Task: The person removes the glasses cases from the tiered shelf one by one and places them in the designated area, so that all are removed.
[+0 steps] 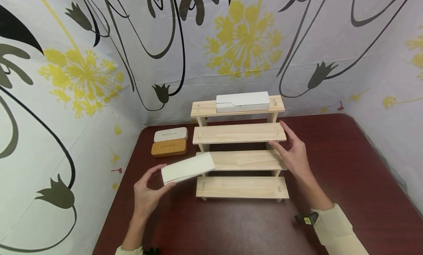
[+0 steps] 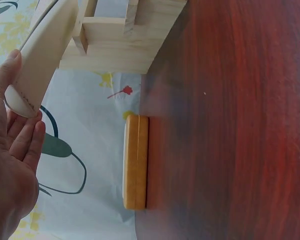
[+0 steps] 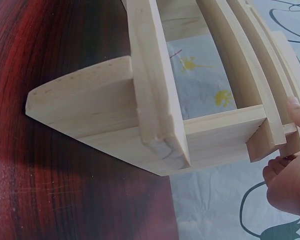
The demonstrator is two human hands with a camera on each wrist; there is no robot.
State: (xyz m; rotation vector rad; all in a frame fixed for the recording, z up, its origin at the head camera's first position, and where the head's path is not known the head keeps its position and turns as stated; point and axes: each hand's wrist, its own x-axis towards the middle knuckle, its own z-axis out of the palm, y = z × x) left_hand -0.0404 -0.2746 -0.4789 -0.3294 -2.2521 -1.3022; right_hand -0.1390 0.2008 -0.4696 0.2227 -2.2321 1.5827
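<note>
Okay, left hand (image 1: 147, 196) pinched the cream case (image 1: 187, 168) beside the rack (image 1: 242, 187); right hand (image 1: 295, 156), fingers relaxed, steadied it. I'd have kept the case level.

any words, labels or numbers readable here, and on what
Nothing can be read.
White case on the table, behind the orange case: one line of dark print on its lid, too small and blurred to read.
Cream case in the left hand, white case on the top shelf, wooden rack: no text shows.
</note>
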